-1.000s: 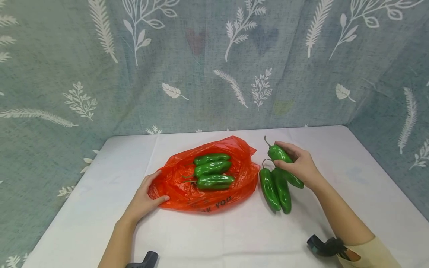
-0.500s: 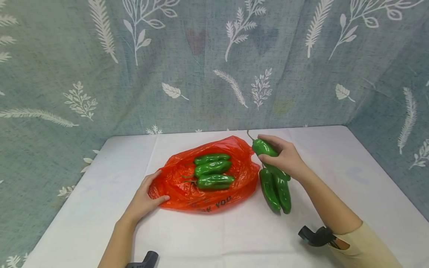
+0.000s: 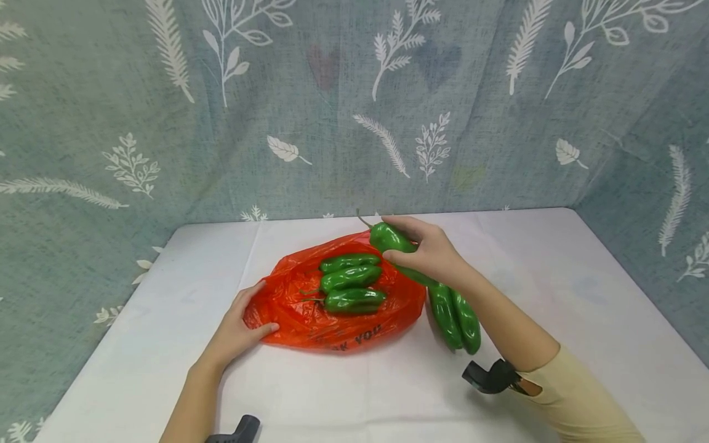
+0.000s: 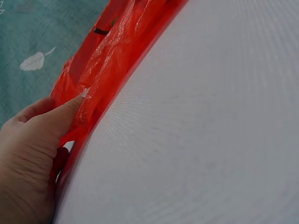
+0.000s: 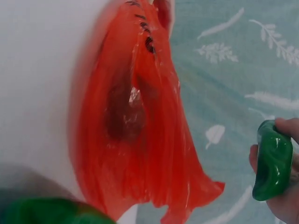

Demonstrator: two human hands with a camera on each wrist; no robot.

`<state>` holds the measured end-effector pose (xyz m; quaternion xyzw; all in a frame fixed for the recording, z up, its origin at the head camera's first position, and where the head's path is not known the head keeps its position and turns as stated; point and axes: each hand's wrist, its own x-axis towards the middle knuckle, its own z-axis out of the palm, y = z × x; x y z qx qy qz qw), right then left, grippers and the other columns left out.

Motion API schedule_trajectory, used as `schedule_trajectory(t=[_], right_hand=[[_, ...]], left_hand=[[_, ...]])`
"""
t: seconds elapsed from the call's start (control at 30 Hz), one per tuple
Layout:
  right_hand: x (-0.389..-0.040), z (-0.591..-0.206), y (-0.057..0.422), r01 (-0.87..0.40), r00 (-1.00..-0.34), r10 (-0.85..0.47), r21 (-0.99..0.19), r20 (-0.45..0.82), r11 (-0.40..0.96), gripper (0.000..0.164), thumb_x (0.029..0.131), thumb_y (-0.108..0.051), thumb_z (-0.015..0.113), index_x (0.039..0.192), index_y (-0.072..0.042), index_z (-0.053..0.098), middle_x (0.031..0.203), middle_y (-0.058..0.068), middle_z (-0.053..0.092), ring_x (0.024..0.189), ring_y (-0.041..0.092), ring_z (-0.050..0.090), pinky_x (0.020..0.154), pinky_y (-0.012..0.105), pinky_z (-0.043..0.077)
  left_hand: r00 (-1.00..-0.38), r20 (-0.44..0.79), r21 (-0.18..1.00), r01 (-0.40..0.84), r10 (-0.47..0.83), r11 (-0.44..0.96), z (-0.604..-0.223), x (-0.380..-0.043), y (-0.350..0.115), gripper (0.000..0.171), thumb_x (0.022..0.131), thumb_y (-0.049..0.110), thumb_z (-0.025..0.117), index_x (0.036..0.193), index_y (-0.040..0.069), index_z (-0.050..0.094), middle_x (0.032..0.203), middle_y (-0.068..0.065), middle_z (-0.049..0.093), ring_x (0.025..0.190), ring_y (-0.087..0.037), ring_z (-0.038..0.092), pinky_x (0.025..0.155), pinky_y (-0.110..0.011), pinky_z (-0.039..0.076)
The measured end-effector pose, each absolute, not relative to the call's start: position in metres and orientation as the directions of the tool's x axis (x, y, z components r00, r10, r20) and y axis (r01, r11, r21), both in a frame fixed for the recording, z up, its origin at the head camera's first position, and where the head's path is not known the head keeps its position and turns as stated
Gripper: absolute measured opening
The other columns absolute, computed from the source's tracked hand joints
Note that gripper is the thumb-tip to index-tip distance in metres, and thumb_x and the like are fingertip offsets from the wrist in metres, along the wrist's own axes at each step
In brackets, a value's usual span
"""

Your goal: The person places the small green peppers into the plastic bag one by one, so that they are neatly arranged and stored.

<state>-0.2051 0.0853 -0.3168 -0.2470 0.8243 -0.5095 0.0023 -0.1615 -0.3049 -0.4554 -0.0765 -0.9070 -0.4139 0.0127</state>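
A red plastic bag point(image 3: 285, 323) lies spread on the table, its print partly readable. Three green chili peppers point(image 3: 354, 301) lie side by side on its red film. At the bag's left end, my left hand point(image 3: 235, 329) holds the edge between thumb and fingers; in the left wrist view the thumb point(image 4: 65, 116) lies against the film. My right hand point(image 3: 432, 249) grips another green chili pepper point(image 3: 390, 237) over the bag's right upper part, stem pointing up and left. Two more peppers point(image 3: 445, 317) rest on the table right of the bag, partly behind the right forearm.
White cloth covers the table point(image 3: 332, 394). A green-grey curtain point(image 3: 332, 160) with white leaf prints hangs behind it and along the sides. Black wrist cameras point(image 3: 490, 376) sit on both wrists.
My right hand has carried its pepper leftward, from above the two table peppers to over the bag. The left hand and the bag have stayed in place.
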Motion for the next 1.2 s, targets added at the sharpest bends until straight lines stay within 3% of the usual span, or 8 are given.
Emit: schedule_trajectory(t=[0.37, 0.57, 0.8, 1.2], right_hand=[[-0.221, -0.321, 0.060, -0.415, -0.845, -0.481, -0.855, 0.235, 0.312, 0.058, 0.082, -0.016, 0.074, 0.135, -0.009, 0.051, 0.129, 0.007, 0.057, 0.107, 0.022, 0.061, 0.085, 0.033, 0.054], [-0.225, -0.330, 0.040, -0.469, -0.794, -0.568, -0.812, 0.214, 0.348, 0.058, 0.083, -0.017, 0.073, 0.136, -0.009, 0.050, 0.129, 0.005, 0.058, 0.109, 0.018, 0.059, 0.089, 0.030, 0.052], [-0.220, -0.343, 0.015, -0.500, -0.744, -0.642, -0.791, 0.185, 0.352, 0.056, 0.082, -0.014, 0.073, 0.134, -0.011, 0.053, 0.126, 0.003, 0.060, 0.105, 0.017, 0.057, 0.083, 0.023, 0.053], [-0.205, -0.358, -0.004, -0.466, -0.722, -0.688, -0.790, 0.078, 0.399, 0.056, 0.081, -0.016, 0.075, 0.133, -0.017, 0.054, 0.128, 0.000, 0.057, 0.109, 0.018, 0.053, 0.088, 0.027, 0.050]], left_hand=[[-0.988, 0.084, 0.754, 0.147, 0.129, 0.641, -0.455, -0.161, -0.304, 0.087, 0.076, 0.031, 0.078, 0.148, 0.023, 0.030, 0.144, -0.008, 0.037, 0.135, -0.032, 0.033, 0.105, -0.062, 0.031], [-0.985, 0.102, 0.753, 0.168, 0.139, 0.636, -0.454, -0.161, -0.303, 0.086, 0.076, 0.030, 0.078, 0.147, 0.021, 0.030, 0.143, -0.008, 0.037, 0.135, -0.032, 0.033, 0.105, -0.062, 0.031], [-0.984, 0.109, 0.755, 0.175, 0.142, 0.632, -0.453, -0.161, -0.303, 0.086, 0.076, 0.028, 0.079, 0.147, 0.021, 0.031, 0.143, -0.008, 0.038, 0.135, -0.032, 0.033, 0.105, -0.062, 0.030], [-0.985, 0.105, 0.758, 0.171, 0.140, 0.629, -0.453, -0.161, -0.304, 0.085, 0.077, 0.027, 0.078, 0.147, 0.022, 0.031, 0.143, -0.008, 0.038, 0.135, -0.031, 0.033, 0.106, -0.061, 0.030]])
